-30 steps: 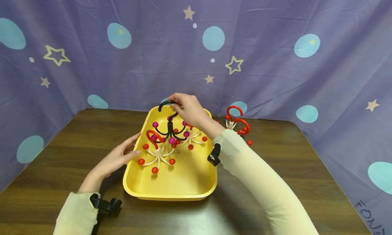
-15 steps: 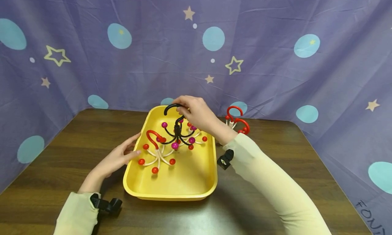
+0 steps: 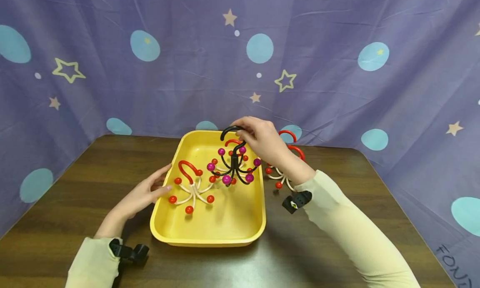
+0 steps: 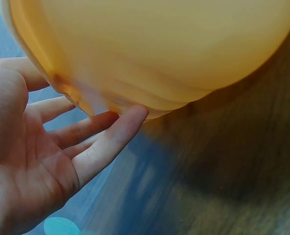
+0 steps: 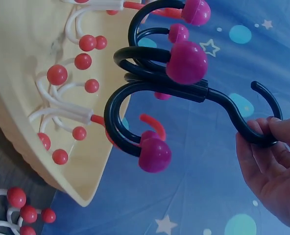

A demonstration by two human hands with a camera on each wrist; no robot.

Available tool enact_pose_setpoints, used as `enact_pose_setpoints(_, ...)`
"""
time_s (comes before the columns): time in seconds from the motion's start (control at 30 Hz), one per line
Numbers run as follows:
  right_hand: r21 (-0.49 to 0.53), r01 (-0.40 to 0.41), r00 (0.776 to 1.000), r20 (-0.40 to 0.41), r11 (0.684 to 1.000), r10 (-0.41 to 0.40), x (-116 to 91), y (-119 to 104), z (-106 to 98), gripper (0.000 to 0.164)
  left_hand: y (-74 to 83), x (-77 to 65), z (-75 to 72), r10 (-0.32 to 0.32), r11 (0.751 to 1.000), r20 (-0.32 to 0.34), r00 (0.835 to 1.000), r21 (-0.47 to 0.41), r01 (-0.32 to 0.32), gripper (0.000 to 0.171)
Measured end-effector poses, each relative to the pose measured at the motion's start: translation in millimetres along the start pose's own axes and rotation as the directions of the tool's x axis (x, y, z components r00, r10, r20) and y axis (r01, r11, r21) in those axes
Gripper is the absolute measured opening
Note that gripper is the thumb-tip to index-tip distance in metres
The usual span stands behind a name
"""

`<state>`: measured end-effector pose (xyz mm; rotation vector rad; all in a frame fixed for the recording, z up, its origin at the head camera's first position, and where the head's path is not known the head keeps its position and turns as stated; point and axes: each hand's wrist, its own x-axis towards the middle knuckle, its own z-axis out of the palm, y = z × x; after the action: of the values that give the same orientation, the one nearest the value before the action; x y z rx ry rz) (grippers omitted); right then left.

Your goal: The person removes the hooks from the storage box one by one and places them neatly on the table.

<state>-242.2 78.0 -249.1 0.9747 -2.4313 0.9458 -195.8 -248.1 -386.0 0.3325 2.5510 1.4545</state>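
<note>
My right hand [image 3: 264,140] pinches the hook of a black multi-arm hanger [image 3: 234,163], tipped with magenta balls. The hanger hangs upright over the back right of a yellow tray [image 3: 208,240]; whether it touches anything below is unclear. In the tray, a white hanger with a red hook and red balls [image 3: 193,190] stands at the left. Another similar hanger [image 5: 69,107] lies partly hidden behind the black one. My left hand [image 3: 140,195] touches the tray's left side with fairly straight fingers, and in the left wrist view [image 4: 42,142] they rest along its wall.
Beyond the tray's right side, red-hooked hangers [image 3: 279,176] stand on the brown wooden table [image 3: 348,196], partly covered by my right forearm. A purple curtain [image 3: 210,83] with stars and blue ovals hangs behind the table.
My right hand has carried the black hanger rightward across the tray, from over its middle to its back right. The left hand and the tray keep their places.
</note>
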Motion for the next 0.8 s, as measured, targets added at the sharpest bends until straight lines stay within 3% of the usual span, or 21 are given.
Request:
enact_pose_setpoints(0.23, -0.004, -0.007, 0.998, -0.063, 1.000, 0.006, -15, 6, -19, 0.016, -1.1, -0.1, -0.1, 0.003, 1.000, 0.002, 1.000, -0.006, -0.003, 0.069)
enact_pose_setpoints(0.53, -0.058, -0.074, 0.996, -0.061, 0.996, 0.070, -37, 14, -45, 0.018, -3.3, 1.1, 1.0, 0.002, 1.000, 0.000, 1.000, -0.008, -0.002, 0.069)
enact_pose_setpoints(0.8, -0.106, -0.115, 0.990, -0.096, 0.988, 0.105, -59, 26, -57, 0.017, -3.0, 0.4, -0.6, 0.007, 1.000, 0.009, 1.000, -0.015, -0.007, 0.069)
